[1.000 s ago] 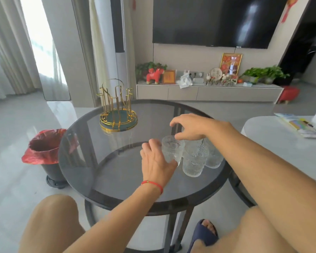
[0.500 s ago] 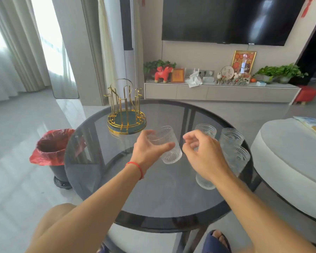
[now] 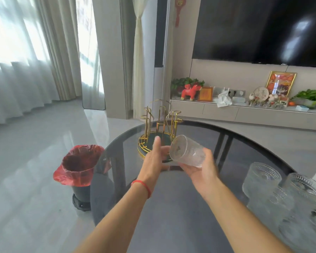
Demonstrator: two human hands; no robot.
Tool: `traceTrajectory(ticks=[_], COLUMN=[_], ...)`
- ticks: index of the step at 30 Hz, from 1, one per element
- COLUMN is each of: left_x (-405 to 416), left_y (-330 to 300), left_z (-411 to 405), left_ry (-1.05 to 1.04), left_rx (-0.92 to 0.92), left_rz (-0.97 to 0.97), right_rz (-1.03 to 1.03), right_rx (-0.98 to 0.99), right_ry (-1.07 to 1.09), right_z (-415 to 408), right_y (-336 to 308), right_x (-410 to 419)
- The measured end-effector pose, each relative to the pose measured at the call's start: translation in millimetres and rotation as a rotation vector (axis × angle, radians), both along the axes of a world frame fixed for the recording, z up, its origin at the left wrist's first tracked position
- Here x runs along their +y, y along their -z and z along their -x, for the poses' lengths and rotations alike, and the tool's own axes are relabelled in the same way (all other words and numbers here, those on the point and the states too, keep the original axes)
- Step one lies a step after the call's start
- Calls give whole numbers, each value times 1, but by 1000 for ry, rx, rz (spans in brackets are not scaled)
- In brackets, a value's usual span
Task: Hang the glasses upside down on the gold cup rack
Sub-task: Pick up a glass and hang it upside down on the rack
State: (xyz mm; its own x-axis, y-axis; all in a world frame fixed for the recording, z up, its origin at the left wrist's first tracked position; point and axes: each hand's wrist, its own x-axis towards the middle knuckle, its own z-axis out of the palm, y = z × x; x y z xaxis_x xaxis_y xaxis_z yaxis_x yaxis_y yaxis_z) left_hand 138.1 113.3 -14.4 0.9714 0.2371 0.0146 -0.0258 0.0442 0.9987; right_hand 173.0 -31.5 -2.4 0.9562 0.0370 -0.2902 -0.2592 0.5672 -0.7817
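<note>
The right hand [image 3: 202,168] is cradling a clear, textured glass [image 3: 187,152] tipped toward ten o'clock; the left hand [image 3: 154,157], fingers extended, is touching its rim before the gold cup rack [image 3: 158,128].

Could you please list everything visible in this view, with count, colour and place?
held glass: one, clear textured, tilted on its side in the right hand, in front of the rack
glasses on table: at least three, clear textured, clustered at the table's right edge
gold cup rack: one, gold wire with dark green base, far side of table, no glasses on it
table: one, round dark glass, centre
bin: one, dark with red liner, floor left of table
television: one, black, on the wall
cabinet: one, pale, under the television, holding ornaments and plants
curtains: pale, left
left hand: one, open, beside the glass
right hand: one, cradling the glass from below
</note>
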Motion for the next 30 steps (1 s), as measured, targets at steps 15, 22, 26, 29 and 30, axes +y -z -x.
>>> traceTrajectory(ticks=[15,22,26,29,30], left_x=[23,4,7,10,9], left_y=[70,63,62,61,61], left_z=[-41,-47,-49,-49,-49], left_ry=[-5,-28,-13,-8,-8], left_rx=[61,140,147,141,141], left_rz=[-1367,-1339,-1324,-1287,-1277], right_rz=[1006,980,1019,1049,1035], right_rx=[-617,-619,-608,-577,-551], right_ry=[135,-160,-308,-431,-470], right_z=[-215,-268,-271,-273,-274], right_y=[-122,-119,-106,-96,-95], right_x=[36,82,98,102,101])
